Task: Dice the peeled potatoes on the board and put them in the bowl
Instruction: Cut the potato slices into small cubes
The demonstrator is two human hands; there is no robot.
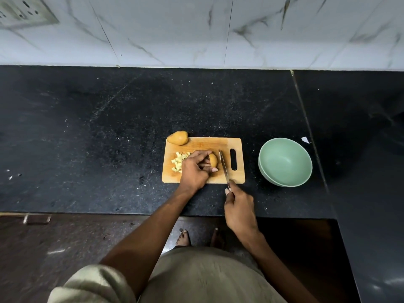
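A wooden cutting board (196,143) lies on the black counter. My left hand (195,168) holds a potato piece (213,160) on the board with curled fingers. Just right of that piece is the blade of a knife (223,165), whose handle my right hand (239,209) grips near the board's front edge. A pile of potato dice (179,160) lies on the board left of my left hand. One whole peeled potato (178,138) sits at the board's back left corner. The green bowl (285,161) stands to the right of the board, with nothing in it.
A white scrap (305,139) lies behind the bowl. A marble-tiled wall (196,29) runs along the back of the counter, with a socket plate (21,12) at top left. The counter's front edge (109,213) is close to my body.
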